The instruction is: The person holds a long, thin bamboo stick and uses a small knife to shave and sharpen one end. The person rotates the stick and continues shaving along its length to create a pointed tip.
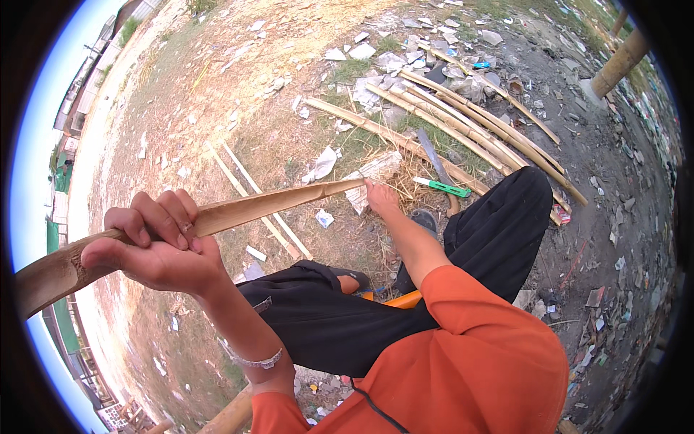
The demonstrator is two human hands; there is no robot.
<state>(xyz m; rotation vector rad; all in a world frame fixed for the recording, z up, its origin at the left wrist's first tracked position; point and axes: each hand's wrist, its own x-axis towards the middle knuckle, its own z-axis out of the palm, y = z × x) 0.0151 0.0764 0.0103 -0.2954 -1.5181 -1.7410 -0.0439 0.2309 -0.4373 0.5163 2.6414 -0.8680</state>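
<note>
1. Here we are with the bamboo strip (264, 203) spanning the view, raised above the ground (238, 311) at its left end and reaching out over the pale block (384, 166) at the other.

2. Our left hand (155, 231) is wrapped firmly round the strip, fingers hooked over its far edge and thumb along the near one. We'd judge that this grip carries the weight, since the broad end runs on past the hand unsupported.

3. Over to our right hand (382, 197): the fingers curl in at the strip's narrow-looking end, touching it. Whether they pinch or merely steady it, we cannot tell; the palm side is hidden. Two hands set well apart probably keep such a long piece from twisting.

4. Now the direction! The long axis runs from the left rim, slightly low, up to the right, with the far end pointing forward and right, across the block's left edge. Whether that end rests there or hovers, we cannot say.

5. Beyond the block's right side lie a dark blade (432, 155) and a green-handled tool (448, 188), presumably left there within easy reach of the right hand.

6. Farther right, the bamboo lengths (470, 130) lie roughly side by side, perhaps as stock. Two slim strips (249, 189) lie on the ground past our held piece, angled across its line.
</note>
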